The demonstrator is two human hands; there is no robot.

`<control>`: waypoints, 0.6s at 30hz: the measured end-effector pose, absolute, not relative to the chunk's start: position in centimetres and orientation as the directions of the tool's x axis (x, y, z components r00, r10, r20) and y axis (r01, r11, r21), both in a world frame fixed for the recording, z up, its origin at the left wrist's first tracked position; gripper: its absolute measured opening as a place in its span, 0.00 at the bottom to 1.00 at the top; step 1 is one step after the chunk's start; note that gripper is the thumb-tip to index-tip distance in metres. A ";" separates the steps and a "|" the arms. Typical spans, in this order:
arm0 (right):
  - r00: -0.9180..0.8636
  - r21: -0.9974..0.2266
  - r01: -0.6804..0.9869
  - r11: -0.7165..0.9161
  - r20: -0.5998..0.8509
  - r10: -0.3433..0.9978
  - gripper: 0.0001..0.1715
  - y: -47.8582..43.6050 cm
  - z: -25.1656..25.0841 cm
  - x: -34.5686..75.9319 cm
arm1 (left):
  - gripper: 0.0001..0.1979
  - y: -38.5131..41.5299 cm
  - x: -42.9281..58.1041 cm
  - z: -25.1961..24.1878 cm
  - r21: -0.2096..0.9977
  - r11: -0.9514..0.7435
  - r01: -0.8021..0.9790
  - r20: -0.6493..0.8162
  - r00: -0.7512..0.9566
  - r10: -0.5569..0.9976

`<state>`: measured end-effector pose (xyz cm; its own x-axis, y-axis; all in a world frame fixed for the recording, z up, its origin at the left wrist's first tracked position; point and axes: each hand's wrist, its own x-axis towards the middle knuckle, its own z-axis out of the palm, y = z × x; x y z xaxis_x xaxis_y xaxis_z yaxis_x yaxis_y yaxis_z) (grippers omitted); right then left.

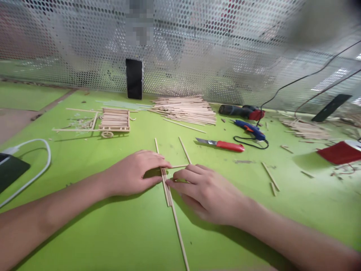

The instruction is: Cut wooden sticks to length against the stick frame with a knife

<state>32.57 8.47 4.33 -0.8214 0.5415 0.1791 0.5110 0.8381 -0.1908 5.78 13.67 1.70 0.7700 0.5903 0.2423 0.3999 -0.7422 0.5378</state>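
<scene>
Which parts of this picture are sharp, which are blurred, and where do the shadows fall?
Head view: the left hand, right hand and thin sticks are fairly sharp; the perforated screen behind is smeared and hazy, with a pixelated patch; soft shadows lie under both forearms on the green mat; straight edges bow near the frame's borders.

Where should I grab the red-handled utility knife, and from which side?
Take the red-handled utility knife by its red handle, at the right-hand end, coming from the right or above. It lies flat, with the bare blade pointing left toward the loose sticks, so the handle end keeps fingers off the edge.
</scene>
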 end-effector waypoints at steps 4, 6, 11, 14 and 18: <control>-0.822 -0.141 0.526 0.839 0.170 0.544 0.18 8.3 4.6 32.5 | 0.14 13.6 5.6 1.9 0.549 -0.744 0.382 0.209 0.798 0.565; -0.822 -0.132 0.528 0.839 0.172 0.543 0.16 8.4 4.7 32.4 | 0.13 13.5 5.6 2.1 0.555 -0.726 0.405 0.162 0.804 0.572; -0.825 -0.137 0.519 0.844 0.176 0.537 0.16 8.3 4.4 32.3 | 0.16 13.5 5.7 2.3 0.561 -0.703 0.437 0.107 0.804 0.585; -0.834 -0.121 0.513 0.850 0.165 0.526 0.17 8.1 4.4 32.2 | 0.18 13.7 5.7 2.3 0.557 -0.703 0.442 0.101 0.805 0.585; -0.840 -0.086 0.520 0.850 0.130 0.527 0.19 7.9 5.2 32.0 | 0.19 13.8 5.5 2.3 0.546 -0.713 0.439 0.104 0.809 0.578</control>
<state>32.01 7.93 5.24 -0.8401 0.5267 0.1297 0.5196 0.8500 -0.0864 5.47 13.79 2.33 0.8093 0.5782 0.1035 0.4395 -0.7130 0.5464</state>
